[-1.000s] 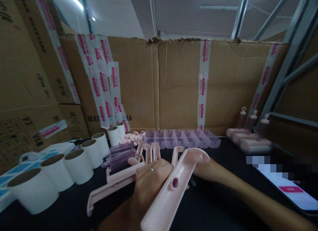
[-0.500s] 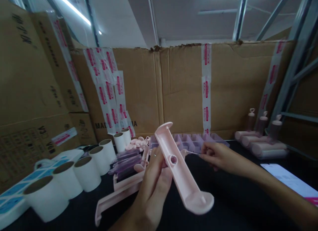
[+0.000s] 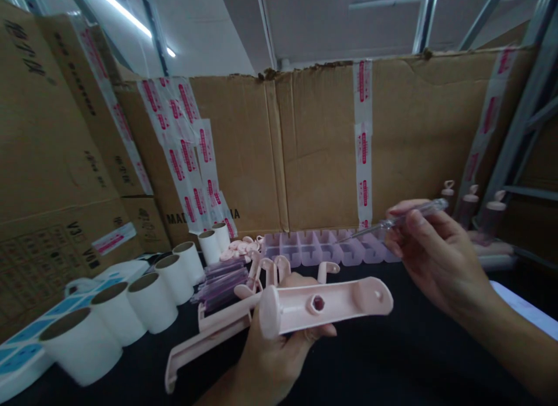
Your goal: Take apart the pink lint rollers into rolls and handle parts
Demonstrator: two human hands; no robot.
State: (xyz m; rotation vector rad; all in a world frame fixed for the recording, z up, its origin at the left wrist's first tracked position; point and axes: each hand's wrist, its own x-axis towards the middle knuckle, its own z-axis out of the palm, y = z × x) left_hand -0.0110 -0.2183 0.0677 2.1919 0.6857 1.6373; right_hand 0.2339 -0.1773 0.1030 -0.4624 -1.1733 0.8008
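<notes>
A long pink plastic piece (image 3: 344,304) with rounded ends and a hole near its middle lies level in my left hand (image 3: 279,353). Its hollow side faces me, and my fingers wrap round it from behind and below. Off to the right and higher, my right hand (image 3: 436,255) grips the clear handle of a screwdriver (image 3: 429,208). The thin metal shaft points left, over a purple compartment tray (image 3: 311,249). A small pink bracket (image 3: 325,270) shows just behind the long piece.
White paper rolls (image 3: 152,301) stand in a row at the left beside a white-and-blue power strip (image 3: 17,359). Pink frames (image 3: 209,342), purple packets (image 3: 222,284) and pink discs (image 3: 244,249) lie left of centre. Pink cylinders (image 3: 492,249) and a phone (image 3: 527,307) are at the right.
The long pink piece has turned from a steep slant to nearly level. My right hand has moved right and up, away from the piece, and the screwdriver's handle now shows.
</notes>
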